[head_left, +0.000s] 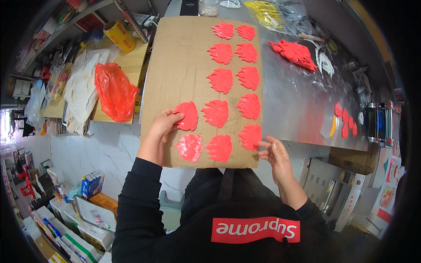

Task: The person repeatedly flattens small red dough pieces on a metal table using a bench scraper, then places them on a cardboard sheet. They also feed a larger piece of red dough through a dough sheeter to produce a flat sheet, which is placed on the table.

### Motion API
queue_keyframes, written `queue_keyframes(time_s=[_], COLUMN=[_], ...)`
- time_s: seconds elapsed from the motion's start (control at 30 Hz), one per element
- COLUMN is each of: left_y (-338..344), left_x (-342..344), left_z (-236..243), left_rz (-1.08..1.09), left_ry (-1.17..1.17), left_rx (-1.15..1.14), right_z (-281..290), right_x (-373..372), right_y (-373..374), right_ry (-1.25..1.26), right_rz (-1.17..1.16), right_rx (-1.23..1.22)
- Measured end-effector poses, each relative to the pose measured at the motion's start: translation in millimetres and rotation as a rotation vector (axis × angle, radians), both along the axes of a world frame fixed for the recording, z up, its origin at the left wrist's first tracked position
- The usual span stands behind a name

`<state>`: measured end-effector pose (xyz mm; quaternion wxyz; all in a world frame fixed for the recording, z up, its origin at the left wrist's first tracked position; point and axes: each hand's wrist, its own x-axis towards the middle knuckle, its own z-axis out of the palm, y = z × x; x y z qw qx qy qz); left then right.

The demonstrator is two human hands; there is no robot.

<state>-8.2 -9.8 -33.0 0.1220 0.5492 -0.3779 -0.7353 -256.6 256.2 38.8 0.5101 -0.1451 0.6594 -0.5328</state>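
Note:
A brown cardboard sheet [175, 61] carries several red, flame-edged pieces in rows, such as a middle one [216, 112]. My left hand [163, 125] is closed on a red piece [188, 117] at the left of the board, thumb over its edge. Below it lies a shinier red piece [189, 148]. My right hand [274, 155] is open beside the board's lower right edge, fingers curved and apart, holding nothing, nearest the lower right piece [250, 136].
A steel table [294, 109] on the right bears a red dough-like lump [292, 55], small red pieces [345, 118] and yellow items in plastic [265, 13]. At left, a wooden shelf holds a red plastic bag [115, 92] and yellow roll [119, 35]. Boxes [92, 184] stand below.

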Motion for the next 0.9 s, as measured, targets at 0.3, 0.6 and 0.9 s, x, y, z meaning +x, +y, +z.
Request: queue_keyframes(time_s=[0.3, 0.6, 0.9], left_y=[6, 9, 19], left_x=[-6, -13, -42], left_z=[-7, 9, 16], left_rz=[-0.003, -0.117, -0.655], left_ry=[0.019, -0.174, -0.745], left_rx=[-0.116, -0.213, -1.491], right_z=[-3, -4, -3], right_x=[22, 24, 24], right_y=[-1, -6, -9], right_ry=[-0.007, -0.020, -0.017], right_rz=[-0.065, -0.078, -0.093], right_rx=[-0.002, -0.013, -0.002])
